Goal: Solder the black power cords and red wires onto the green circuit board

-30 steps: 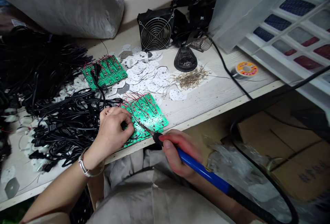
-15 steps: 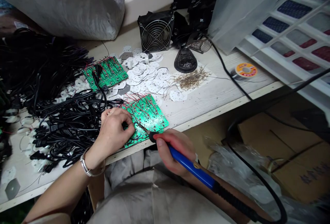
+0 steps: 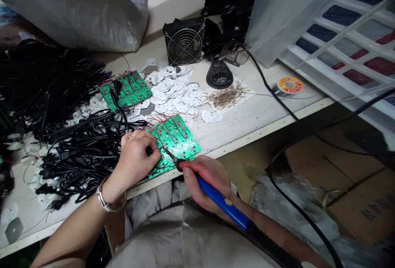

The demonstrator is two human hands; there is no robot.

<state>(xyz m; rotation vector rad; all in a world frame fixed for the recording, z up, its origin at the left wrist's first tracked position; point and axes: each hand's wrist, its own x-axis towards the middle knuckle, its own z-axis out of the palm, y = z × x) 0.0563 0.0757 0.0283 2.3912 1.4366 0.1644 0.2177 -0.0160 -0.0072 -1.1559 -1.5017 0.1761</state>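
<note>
My right hand (image 3: 206,181) is closed round the blue handle of a soldering iron (image 3: 224,202). The iron's tip meets or hovers just over a green circuit board (image 3: 182,136) with thin red wires along its far side; I cannot tell if it touches. My left hand (image 3: 138,153), wearing a metal bracelet (image 3: 105,198), rests at the board's left part. Its thumb and fingers pinch a black cable (image 3: 149,150), mostly hidden by the fingers. Beside that hand lies a heap of black cables (image 3: 89,144). A second green circuit board (image 3: 135,91) lies farther back, with a black plug on it.
White cut-out pieces (image 3: 175,93) are spread behind the board. Farther back stand a fan (image 3: 184,44) and a soldering iron stand (image 3: 219,75), near scattered solder bits (image 3: 230,95). A solder spool (image 3: 288,86) sits right, by a white plastic crate (image 3: 308,60). The iron's cord hangs past the table edge (image 3: 262,130).
The view has shifted slightly. My right hand and the soldering iron have moved a little left, with the tip still at the board near my left fingers. My left hand keeps its pinch.
</note>
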